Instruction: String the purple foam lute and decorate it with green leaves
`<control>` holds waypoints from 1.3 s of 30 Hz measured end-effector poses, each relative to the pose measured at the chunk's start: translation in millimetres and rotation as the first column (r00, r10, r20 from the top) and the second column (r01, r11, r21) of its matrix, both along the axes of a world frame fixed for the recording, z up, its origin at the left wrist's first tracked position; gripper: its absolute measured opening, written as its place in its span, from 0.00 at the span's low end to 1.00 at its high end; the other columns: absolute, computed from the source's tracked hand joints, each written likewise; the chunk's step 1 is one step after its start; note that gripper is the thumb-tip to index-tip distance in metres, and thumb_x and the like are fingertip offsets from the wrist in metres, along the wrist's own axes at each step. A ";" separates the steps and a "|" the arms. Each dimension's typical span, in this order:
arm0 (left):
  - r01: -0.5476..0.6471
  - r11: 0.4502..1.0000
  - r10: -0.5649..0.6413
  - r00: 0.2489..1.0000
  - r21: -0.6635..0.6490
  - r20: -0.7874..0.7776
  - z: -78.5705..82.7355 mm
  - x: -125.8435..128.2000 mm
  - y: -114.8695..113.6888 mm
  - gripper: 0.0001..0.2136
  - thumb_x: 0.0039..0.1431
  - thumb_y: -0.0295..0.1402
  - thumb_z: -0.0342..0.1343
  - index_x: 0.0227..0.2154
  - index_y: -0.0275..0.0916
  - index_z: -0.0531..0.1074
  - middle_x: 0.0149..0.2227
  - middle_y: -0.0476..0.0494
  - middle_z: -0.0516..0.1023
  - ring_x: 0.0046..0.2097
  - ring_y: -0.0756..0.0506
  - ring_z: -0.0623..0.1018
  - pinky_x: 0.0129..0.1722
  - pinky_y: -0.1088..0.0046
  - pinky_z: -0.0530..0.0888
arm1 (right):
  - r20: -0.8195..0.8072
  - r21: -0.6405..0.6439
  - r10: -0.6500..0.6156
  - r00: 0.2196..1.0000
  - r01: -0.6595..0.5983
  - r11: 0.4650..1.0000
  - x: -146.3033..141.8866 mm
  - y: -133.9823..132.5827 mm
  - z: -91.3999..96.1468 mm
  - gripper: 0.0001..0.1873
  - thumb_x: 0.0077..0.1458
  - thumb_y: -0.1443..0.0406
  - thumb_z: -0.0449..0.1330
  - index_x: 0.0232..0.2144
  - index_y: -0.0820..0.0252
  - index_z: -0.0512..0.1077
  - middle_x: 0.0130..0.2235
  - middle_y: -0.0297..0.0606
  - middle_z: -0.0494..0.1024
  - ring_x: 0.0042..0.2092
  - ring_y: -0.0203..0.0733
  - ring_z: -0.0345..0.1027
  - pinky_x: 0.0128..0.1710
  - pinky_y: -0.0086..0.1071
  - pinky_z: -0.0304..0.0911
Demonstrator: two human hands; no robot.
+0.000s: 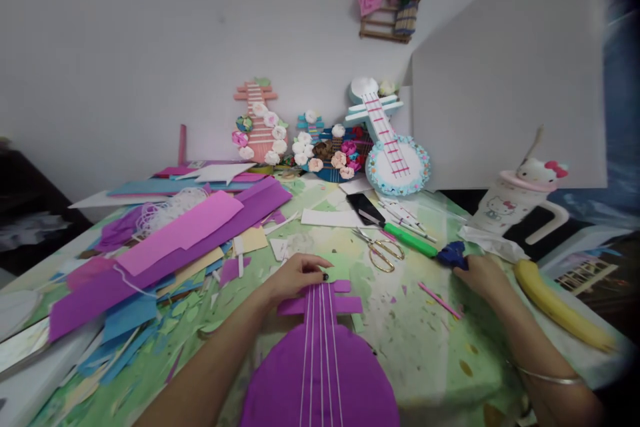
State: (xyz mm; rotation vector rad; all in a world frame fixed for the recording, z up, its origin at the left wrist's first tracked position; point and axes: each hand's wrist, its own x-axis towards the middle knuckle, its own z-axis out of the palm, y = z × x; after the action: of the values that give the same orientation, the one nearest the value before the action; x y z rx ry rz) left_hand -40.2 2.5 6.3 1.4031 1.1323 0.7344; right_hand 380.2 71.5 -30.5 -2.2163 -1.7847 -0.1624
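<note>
A purple foam guitar with white strings lies on the table right in front of me. My left hand rests at the top of its neck, fingers curled and pressed on the string ends. My right hand reaches to the right and closes around a blue glue gun lying on the table. A thin pink stick lies just left of that hand.
Gold-handled scissors, a green-handled knife and a black phone lie ahead. Purple, pink and blue foam sheets pile up at left. Finished decorated guitars lean on the wall. A Hello Kitty cup and a banana sit at right.
</note>
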 end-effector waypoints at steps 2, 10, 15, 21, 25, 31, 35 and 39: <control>-0.027 0.997 0.028 0.999 0.068 -0.015 0.0 1.3 -0.1 0.12 0.48 0.34 0.60 0.34 0.33 0.78 0.27 0.46 0.75 0.25 0.53 0.68 0.26 0.77 0.63 | 0.016 -0.025 0.023 1.000 -0.022 0.999 -1.8 -0.8 4.5 0.07 0.43 0.65 0.60 0.18 0.59 0.68 0.24 0.46 0.72 0.32 0.53 0.70 0.28 0.36 0.58; -0.126 0.858 0.161 0.987 0.499 -0.028 8.6 5.1 -4.7 0.07 0.46 0.26 0.58 0.27 0.40 0.80 0.35 0.43 0.75 0.39 0.45 0.74 0.45 0.68 0.69 | -0.048 0.089 -0.030 0.998 0.034 0.995 -11.9 -32.7 36.2 0.13 0.44 0.56 0.56 0.30 0.59 0.70 0.26 0.47 0.75 0.31 0.55 0.70 0.27 0.38 0.59; -0.230 0.765 0.272 0.962 0.601 0.021 13.2 6.0 -10.1 0.07 0.49 0.27 0.57 0.28 0.39 0.80 0.26 0.43 0.74 0.34 0.46 0.72 0.38 0.69 0.69 | -0.252 0.267 0.040 0.967 0.030 0.963 -37.0 -50.0 67.7 0.16 0.40 0.52 0.56 0.28 0.56 0.71 0.24 0.43 0.74 0.28 0.52 0.69 0.26 0.37 0.58; -0.286 0.761 0.351 0.937 0.582 0.002 18.2 4.1 -15.0 0.08 0.50 0.30 0.55 0.28 0.37 0.80 0.29 0.42 0.78 0.33 0.46 0.74 0.35 0.69 0.69 | -0.701 0.227 0.290 0.651 -0.182 0.957 -106.5 -54.2 89.6 0.20 0.41 0.52 0.58 0.11 0.55 0.58 0.10 0.31 0.59 0.15 0.35 0.52 0.16 0.31 0.48; -0.394 0.811 0.406 0.911 0.432 0.069 18.5 6.1 -14.3 0.10 0.49 0.37 0.58 0.24 0.35 0.78 0.25 0.41 0.78 0.27 0.47 0.73 0.29 0.71 0.69 | -0.798 0.239 0.355 0.487 -0.285 0.928 -150.6 -40.6 92.5 0.15 0.40 0.56 0.60 0.15 0.56 0.61 0.12 0.28 0.60 0.16 0.33 0.50 0.16 0.28 0.44; -0.515 0.820 0.464 0.854 0.249 0.236 16.4 10.1 -11.0 0.13 0.42 0.36 0.64 0.31 0.34 0.75 0.28 0.45 0.75 0.30 0.48 0.75 0.30 0.74 0.72 | -0.873 0.250 0.395 0.287 -0.431 0.867 -189.2 -28.9 64.5 0.14 0.43 0.59 0.59 0.16 0.55 0.59 0.10 0.27 0.58 0.14 0.33 0.50 0.16 0.29 0.46; -0.551 0.819 0.486 0.815 0.161 0.314 13.3 9.4 -9.6 0.23 0.43 0.39 0.64 0.43 0.38 0.67 0.30 0.52 0.69 0.25 0.51 0.76 0.22 0.78 0.69 | -0.840 0.330 0.500 0.211 -0.534 0.779 -194.8 -35.6 42.4 0.10 0.46 0.62 0.59 0.20 0.56 0.62 0.14 0.28 0.62 0.17 0.36 0.55 0.20 0.31 0.52; -0.539 0.835 0.493 0.823 0.109 0.283 16.6 9.9 -10.5 0.20 0.44 0.41 0.63 0.36 0.36 0.66 0.29 0.51 0.70 0.26 0.49 0.78 0.22 0.77 0.71 | -0.804 0.399 0.576 0.144 -0.586 0.705 -192.1 -42.5 36.7 0.07 0.45 0.64 0.60 0.22 0.57 0.64 0.23 0.33 0.68 0.26 0.40 0.63 0.27 0.33 0.57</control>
State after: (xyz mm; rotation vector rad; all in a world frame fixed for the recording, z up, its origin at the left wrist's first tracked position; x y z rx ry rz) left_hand -30.3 -8.1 22.9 1.1092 1.2858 1.3986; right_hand 188.1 29.0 6.2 -0.9235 -1.6959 1.0440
